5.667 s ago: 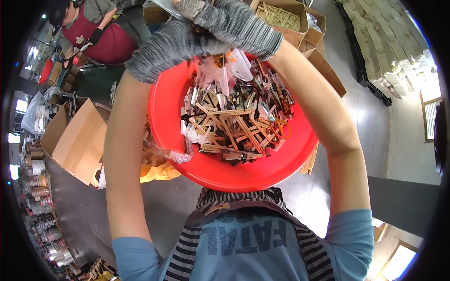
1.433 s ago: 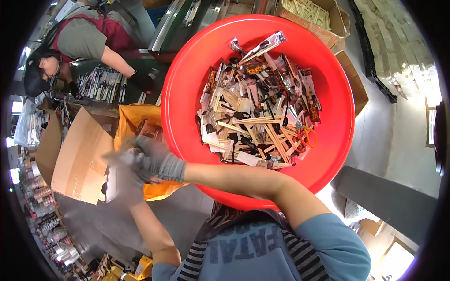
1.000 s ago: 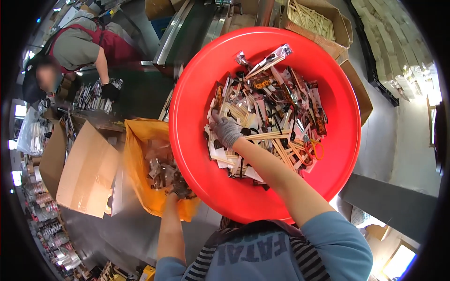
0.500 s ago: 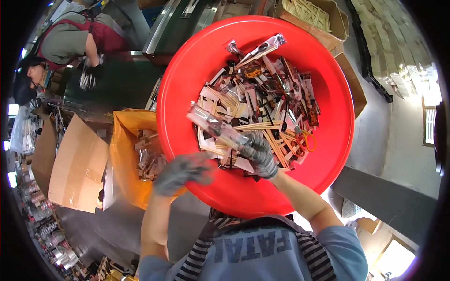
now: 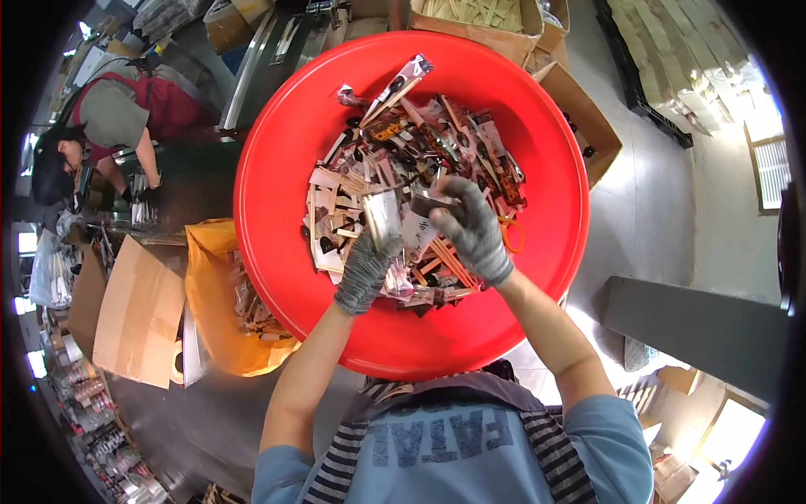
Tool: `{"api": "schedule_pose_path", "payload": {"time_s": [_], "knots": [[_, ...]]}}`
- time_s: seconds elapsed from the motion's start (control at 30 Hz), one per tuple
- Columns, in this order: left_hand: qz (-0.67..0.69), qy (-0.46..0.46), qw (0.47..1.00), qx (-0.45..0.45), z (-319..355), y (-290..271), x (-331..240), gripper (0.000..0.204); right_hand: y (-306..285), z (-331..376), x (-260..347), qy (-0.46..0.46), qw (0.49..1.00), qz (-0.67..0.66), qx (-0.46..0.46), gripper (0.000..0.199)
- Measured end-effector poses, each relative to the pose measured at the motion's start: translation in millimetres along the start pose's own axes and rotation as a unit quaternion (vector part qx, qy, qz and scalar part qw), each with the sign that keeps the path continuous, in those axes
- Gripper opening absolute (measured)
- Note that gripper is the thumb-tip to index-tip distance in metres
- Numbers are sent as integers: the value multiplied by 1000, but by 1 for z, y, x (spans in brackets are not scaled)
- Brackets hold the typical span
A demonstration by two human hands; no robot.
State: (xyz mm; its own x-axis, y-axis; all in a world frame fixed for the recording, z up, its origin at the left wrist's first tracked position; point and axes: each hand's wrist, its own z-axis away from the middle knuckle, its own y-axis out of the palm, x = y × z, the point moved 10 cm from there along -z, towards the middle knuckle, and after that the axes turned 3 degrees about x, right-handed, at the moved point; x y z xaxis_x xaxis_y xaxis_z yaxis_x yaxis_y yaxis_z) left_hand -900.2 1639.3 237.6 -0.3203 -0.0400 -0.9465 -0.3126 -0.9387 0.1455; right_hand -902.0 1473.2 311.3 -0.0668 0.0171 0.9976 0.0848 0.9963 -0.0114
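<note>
A big red tub holds a heap of wrapped cutlery packets with wooden chopsticks, dark spoons and white paper. Over the heap, my left hand, in a grey glove, is closed on a clear-wrapped chopstick packet, held upright with pale sticks inside. My right hand, gloved too, curls its fingers at a dark-ended wrapped cutlery packet, apparently pinched between thumb and fingers. White printed paper shows just below, between both hands.
At the left, a yellow sack with more packets stands beside an open cardboard box. Cardboard boxes flank the tub's far right side, one holding pale sticks. A co-worker handles packets at the far-left table.
The left hand came from the tub's rim over the heap and now grips a packet. My right hand moved up beside it. The view shifted, and the co-worker's hands moved.
</note>
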Motion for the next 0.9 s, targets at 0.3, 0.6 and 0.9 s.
{"api": "schedule_pose_path", "payload": {"time_s": [0.3, 0.6, 0.9], "knots": [[66, 7, 997, 49, 9, 22, -15, 33, 9, 7, 112, -341, 896, 255, 122, 12], [-160, 177, 967, 92, 33, 22, -34, 88, 27, 12, 90, -262, 883, 274, 279, 9], [2, 67, 997, -28, 30, -8, -36, 70, 54, 19, 57, -203, 915, 167, 306, 11]]}}
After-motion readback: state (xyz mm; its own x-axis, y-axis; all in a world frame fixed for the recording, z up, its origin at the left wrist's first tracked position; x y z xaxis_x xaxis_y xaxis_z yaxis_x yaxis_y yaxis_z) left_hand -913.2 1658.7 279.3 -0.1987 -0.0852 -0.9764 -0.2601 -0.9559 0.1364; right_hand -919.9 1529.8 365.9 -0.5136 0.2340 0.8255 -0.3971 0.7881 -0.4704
